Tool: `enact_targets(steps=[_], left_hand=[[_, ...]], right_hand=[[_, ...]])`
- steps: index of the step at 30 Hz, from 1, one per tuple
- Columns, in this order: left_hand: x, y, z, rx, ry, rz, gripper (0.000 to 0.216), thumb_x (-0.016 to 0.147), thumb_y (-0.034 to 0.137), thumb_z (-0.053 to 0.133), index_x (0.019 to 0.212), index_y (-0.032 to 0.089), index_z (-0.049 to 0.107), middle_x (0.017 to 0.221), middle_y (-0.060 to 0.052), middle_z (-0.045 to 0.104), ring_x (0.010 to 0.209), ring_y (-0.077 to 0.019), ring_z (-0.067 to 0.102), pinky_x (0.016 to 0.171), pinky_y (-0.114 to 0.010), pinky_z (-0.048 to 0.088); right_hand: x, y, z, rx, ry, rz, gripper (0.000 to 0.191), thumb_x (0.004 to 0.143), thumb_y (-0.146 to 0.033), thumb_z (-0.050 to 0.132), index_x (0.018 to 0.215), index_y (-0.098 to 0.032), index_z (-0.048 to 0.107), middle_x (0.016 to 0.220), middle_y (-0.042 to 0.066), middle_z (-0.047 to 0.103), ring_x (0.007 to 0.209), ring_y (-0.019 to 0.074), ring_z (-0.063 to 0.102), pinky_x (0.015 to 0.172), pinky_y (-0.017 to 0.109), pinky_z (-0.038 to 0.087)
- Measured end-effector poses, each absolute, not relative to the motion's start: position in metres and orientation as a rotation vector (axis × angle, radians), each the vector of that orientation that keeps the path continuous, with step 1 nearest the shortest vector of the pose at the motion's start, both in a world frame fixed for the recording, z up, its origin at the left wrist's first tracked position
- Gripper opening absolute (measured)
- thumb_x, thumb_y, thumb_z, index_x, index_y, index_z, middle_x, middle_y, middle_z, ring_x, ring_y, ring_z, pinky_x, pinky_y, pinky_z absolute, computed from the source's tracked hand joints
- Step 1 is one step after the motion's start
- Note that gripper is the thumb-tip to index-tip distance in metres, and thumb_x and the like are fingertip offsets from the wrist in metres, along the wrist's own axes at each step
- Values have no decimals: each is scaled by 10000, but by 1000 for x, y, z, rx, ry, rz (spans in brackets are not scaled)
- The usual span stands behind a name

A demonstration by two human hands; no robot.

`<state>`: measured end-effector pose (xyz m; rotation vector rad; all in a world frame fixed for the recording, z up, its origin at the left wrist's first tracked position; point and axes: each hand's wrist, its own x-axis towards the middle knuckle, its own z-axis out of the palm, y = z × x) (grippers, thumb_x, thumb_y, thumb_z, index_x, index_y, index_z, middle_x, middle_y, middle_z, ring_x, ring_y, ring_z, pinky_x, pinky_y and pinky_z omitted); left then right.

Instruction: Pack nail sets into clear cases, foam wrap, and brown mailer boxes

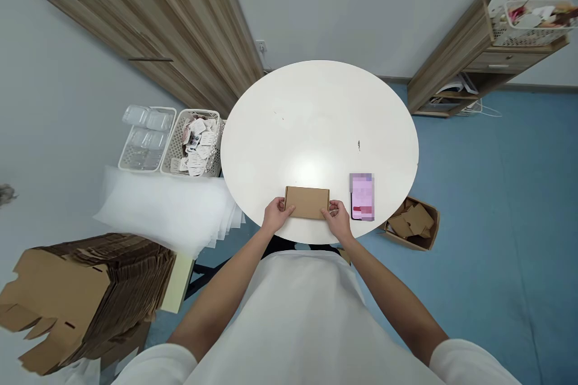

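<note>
A small brown cardboard box point(307, 202), its lid down, lies near the front edge of the white round table point(316, 108). At its left end my left hand point(276, 214) grips it, thumb on the top and fingers along the side. My right hand point(336, 218) holds the opposite end in the same way, thumb resting on the near right corner. Just right of that hand lies a phone point(362, 197) with a lit, blurred pinkish screen.
Left of the table are a basket of printed cards point(197, 143), a basket of clear plastic packs point(147, 138), white foam sheets point(167, 207) and a stack of flat cardboard blanks point(103, 295). On the floor at right stands an open carton point(412, 222) with cardboard pieces.
</note>
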<state>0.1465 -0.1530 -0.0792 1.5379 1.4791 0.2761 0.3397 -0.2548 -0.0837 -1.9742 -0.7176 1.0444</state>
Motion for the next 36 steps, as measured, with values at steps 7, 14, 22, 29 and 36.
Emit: enact_targets(steps=[7,14,22,29,36], left_hand=[[147,-145,-84,1570,1409,288,388,676,449,601,943,174,540,758,-18,574,681,-141,552,647,-285,464],[144,-133,-77,1696,1310,221,484,728,425,560,1122,154,482,990,-97,565,798,-174,560,700,-309,461],[137,-121,-70,1807,1194,110,541,749,404,539,1217,162,418,1074,-108,515,807,-159,553,718,-279,446],[139,-123,-61,1871,1113,82,474,742,335,554,1180,183,456,971,-85,528,798,-167,551,699,-282,454],[142,-129,-45,1879,1095,156,531,733,289,549,1241,213,414,995,-73,502,833,-166,552,704,-280,469]], right_hand=[[343,-244,-81,-2041,-696,1074,394,660,-391,555,996,-207,457,861,13,540,593,117,494,586,273,435],[323,-247,-73,-2226,-692,934,460,704,-392,497,1106,-175,448,937,49,550,672,144,528,646,288,430],[298,-257,-60,-2408,-738,802,523,756,-387,464,1234,-181,414,1063,84,523,737,158,544,690,285,414],[294,-256,-57,-2439,-688,777,436,712,-292,528,1132,-192,475,968,50,575,751,154,551,678,282,405],[289,-276,-41,-2299,-527,797,376,718,-389,514,1039,-194,489,857,21,604,631,130,559,617,277,415]])
